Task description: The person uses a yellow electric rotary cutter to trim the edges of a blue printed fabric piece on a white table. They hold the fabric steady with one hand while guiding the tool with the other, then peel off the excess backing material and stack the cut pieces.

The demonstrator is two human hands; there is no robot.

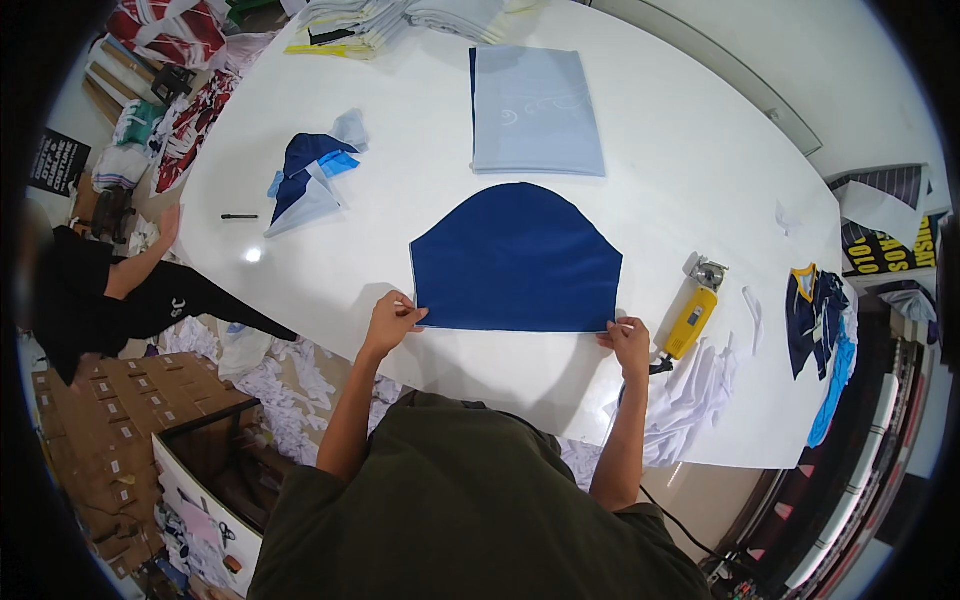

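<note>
A dark blue cut fabric piece (517,262), sleeve-shaped with a rounded top edge, lies flat on the white table (380,230). My left hand (392,322) pinches its near left corner between thumb and fingers. At the near right corner, my right hand (627,342) grips the cloth the same way. The straight near edge runs between both hands. Beyond the piece rests a folded stack of light grey-blue fabric (538,112) with a dark blue edge showing on its left.
A yellow electric cutter (692,322) lies by my right hand, near white fabric scraps (695,400). Blue and grey offcuts (312,175) and a black pen (239,217) are at left. A jersey (815,310) hangs toward the right edge. Another person (110,285) sits at the left.
</note>
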